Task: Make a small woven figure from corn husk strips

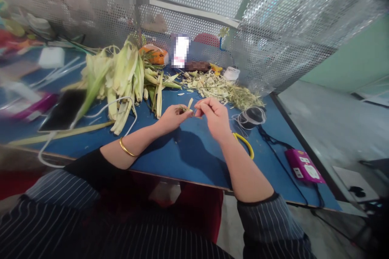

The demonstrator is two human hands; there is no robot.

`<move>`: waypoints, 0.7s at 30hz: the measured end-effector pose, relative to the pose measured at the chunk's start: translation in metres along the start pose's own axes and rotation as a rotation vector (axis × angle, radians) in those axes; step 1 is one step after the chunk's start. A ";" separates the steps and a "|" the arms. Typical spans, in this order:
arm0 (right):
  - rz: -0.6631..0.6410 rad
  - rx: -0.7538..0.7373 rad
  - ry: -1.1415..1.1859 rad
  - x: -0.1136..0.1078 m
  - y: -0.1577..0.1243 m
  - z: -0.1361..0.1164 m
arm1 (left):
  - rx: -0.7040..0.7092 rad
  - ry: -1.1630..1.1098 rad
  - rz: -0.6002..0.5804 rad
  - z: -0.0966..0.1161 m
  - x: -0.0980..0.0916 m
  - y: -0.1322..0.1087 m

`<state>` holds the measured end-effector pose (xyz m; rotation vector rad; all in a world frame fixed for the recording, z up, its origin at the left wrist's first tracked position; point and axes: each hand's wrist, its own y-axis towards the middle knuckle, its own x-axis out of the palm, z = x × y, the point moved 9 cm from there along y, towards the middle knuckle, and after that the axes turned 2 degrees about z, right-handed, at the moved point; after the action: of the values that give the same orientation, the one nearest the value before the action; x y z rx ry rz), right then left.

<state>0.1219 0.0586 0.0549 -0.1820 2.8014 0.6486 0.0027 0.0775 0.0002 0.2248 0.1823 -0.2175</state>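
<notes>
My left hand [174,117] is closed on a small piece of pale green corn husk [190,103], whose tip sticks up above the fingers. Close beside it, my right hand [215,118] pinches its thumb and fingers together; what lies between them is too small to make out. Both hands hover over the blue table [194,162]. Beyond them lies a heap of husk scraps [212,85], and to the left a big bunch of long corn husks [124,73]. Near my right wrist are a yellow loop handle [247,145] and a dark spool with white thread [252,118].
At the left lies a black-screened device [63,109] with a white cable. A purple power socket box [304,166] with black cords sits at the right edge. An orange packet [154,54] and a perforated metal screen [194,12] stand at the back.
</notes>
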 end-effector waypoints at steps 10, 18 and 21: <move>0.122 0.242 0.027 -0.014 0.009 0.048 | -0.007 -0.096 -0.225 0.025 0.015 -0.013; 0.071 0.256 -0.343 -0.012 0.008 0.056 | -0.011 -0.136 -0.046 0.024 0.001 -0.007; -0.101 0.188 -0.576 0.008 0.002 0.048 | 0.006 -0.133 0.071 0.019 -0.010 -0.002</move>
<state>0.1244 0.0807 0.0121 -0.0810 2.2619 0.3386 -0.0042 0.0725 0.0195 0.2220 0.0413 -0.1620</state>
